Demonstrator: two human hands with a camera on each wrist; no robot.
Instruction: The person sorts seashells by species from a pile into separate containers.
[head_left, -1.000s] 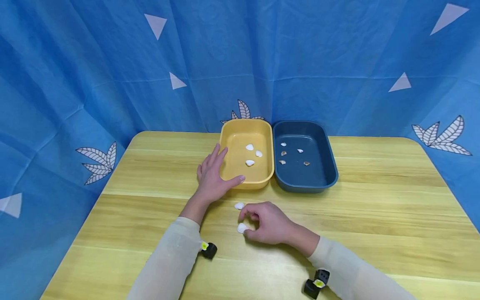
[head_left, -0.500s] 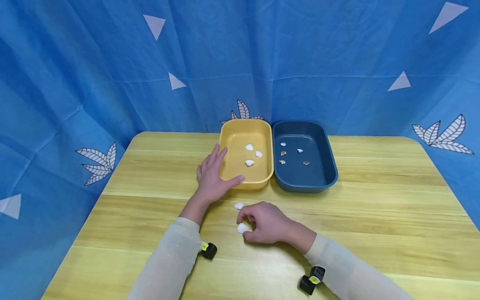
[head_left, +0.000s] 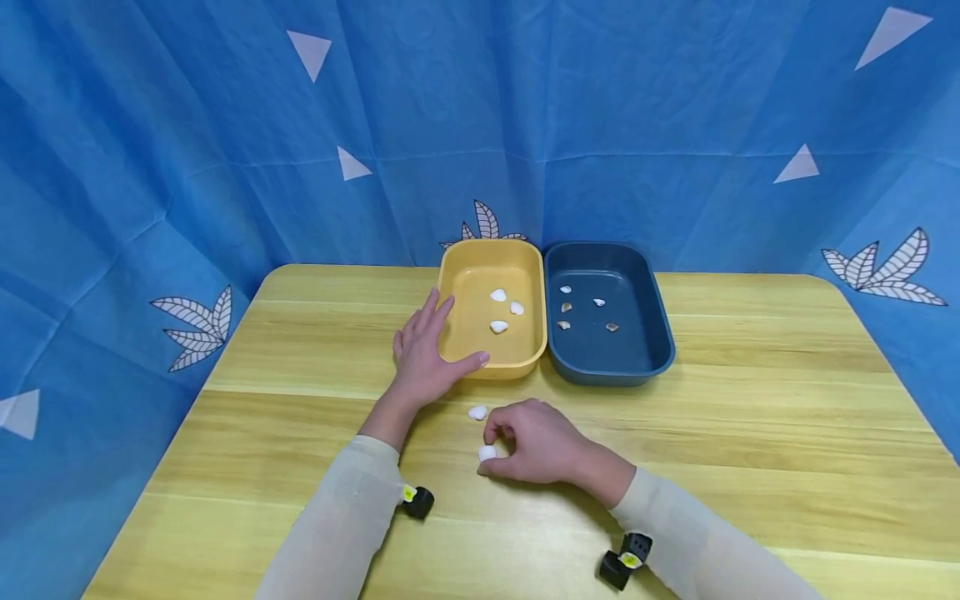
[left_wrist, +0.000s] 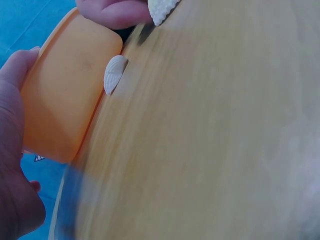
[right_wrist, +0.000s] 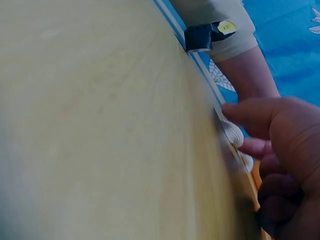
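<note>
A white seashell (head_left: 487,452) lies low over the table between the thumb and index finger of my right hand (head_left: 536,443), which pinches it. In the right wrist view the ribbed shell (right_wrist: 234,134) shows between thumb and fingertip. Just beyond it on the table sits a second white seashell (head_left: 477,412). My left hand (head_left: 426,358) rests with fingers spread at the near left corner of the yellow bin (head_left: 498,371), its thumb over the front rim. Inside that bin are three white shells (head_left: 498,327).
A dark blue bin (head_left: 611,377) stands against the yellow bin's right side, with several small brownish and white shells (head_left: 612,327) in it. Behind the wooden table (head_left: 750,400) hangs a blue curtain (head_left: 637,125). Black wrist cameras (head_left: 417,502) are strapped to both sleeves.
My right thumb and index finger have closed on the near shell, which has tipped and shifted slightly. The left hand has stayed on the yellow bin.
</note>
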